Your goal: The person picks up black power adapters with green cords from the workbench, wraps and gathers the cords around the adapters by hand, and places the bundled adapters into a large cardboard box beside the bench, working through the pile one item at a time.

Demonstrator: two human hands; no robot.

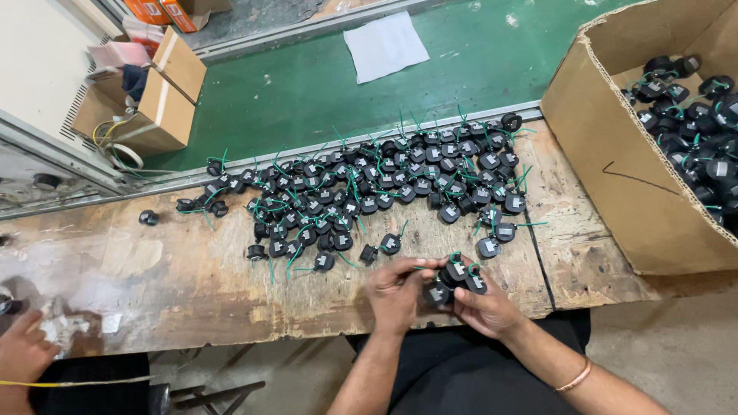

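The brown corrugated cardboard box (638, 177) ran off the right edge, so its far wall and most of its load of small black round parts with green wires (696, 146) went unseen. The person's right hand (488, 307) covered much of the few black parts (455, 278) it cupped; how many it held could not be told. The left hand (396, 292) hid its own fingertips behind them. Both forearms were cut by the bottom edge. At the lower left, another person's hand (23, 353) was cropped by the frame, and whatever lay under it was blurred. The orange cartons (161, 11) at the top were cut off.
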